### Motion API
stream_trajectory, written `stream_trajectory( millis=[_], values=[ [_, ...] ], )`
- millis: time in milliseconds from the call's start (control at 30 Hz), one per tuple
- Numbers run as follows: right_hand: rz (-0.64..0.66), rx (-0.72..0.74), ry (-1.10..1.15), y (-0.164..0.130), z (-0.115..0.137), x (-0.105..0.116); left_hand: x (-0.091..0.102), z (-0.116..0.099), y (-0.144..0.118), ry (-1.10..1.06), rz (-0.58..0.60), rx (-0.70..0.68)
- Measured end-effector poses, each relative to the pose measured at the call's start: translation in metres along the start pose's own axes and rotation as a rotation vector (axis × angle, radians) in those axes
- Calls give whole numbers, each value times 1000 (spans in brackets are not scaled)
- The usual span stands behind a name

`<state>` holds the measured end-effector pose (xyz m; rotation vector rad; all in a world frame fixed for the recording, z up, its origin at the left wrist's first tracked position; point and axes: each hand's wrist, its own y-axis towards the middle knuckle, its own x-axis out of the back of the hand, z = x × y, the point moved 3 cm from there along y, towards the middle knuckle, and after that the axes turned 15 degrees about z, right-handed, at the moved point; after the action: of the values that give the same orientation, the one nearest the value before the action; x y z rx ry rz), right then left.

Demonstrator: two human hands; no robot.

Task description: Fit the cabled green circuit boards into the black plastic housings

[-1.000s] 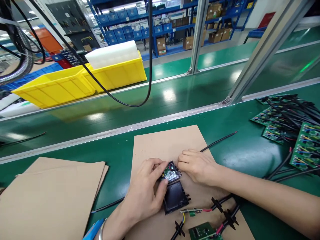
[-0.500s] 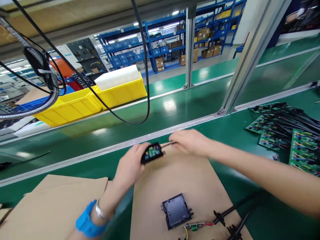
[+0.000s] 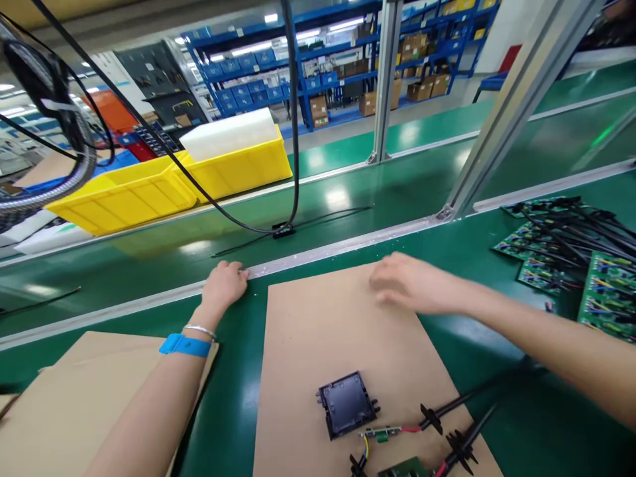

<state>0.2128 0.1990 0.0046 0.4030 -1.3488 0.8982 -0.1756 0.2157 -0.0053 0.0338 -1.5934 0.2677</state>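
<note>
My left hand (image 3: 224, 286) rests at the metal rail (image 3: 303, 258), fingers loosely bent and holding nothing I can see; its fingertips are partly hidden. Over the far right corner of a cardboard sheet (image 3: 308, 344) is my right hand (image 3: 410, 281), thumb and fingers apart, with nothing in it. Beyond the rail, a small black case (image 3: 283, 230) with cable running out on both sides lies on the green belt. A black open housing half (image 3: 348, 404) lies on the cardboard. Beside it is a small circuit board (image 3: 381, 433) with red and black cable attached.
Circuit boards with black cables (image 3: 561, 245) are heaped at the right. More cardboard (image 3: 99, 397) lies at the left. Yellow bins (image 3: 238, 172) stand across the belt. A hanging black cable (image 3: 294, 119) loops down, and a metal post (image 3: 517, 99) rises from the rail.
The black case and its cable have left my hands and now lie on the belt beyond the rail. My left hand moved left to the rail; my right hand moved slightly right.
</note>
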Motion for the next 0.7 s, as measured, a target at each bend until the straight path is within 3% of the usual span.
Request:
stream_trajectory(
  millis=[67,133,200,300,400,467,600,700],
  values=[
    [50,211,196,-27,45,-15,0,-2,-18,-46,21,-16],
    [127,257,301,-47,79,-27,1,-22,-50,-105,57,-102],
    [198,267,344,-59,101,-34,-3,-54,-96,-176,150,-269],
    [214,271,358,-66,113,-38,-14,-108,-175,-351,328,-605],
    [154,241,428,-68,109,-33,-20,-137,-225,-599,387,-705],
    [128,219,491,-70,104,-28,-23,-144,-236,-674,428,-645],
    [92,167,518,-69,105,-25,-21,-145,-231,-644,435,-492],
    [-10,81,243,-57,126,-29,-24,-147,-225,-637,434,-409]
  ],
)
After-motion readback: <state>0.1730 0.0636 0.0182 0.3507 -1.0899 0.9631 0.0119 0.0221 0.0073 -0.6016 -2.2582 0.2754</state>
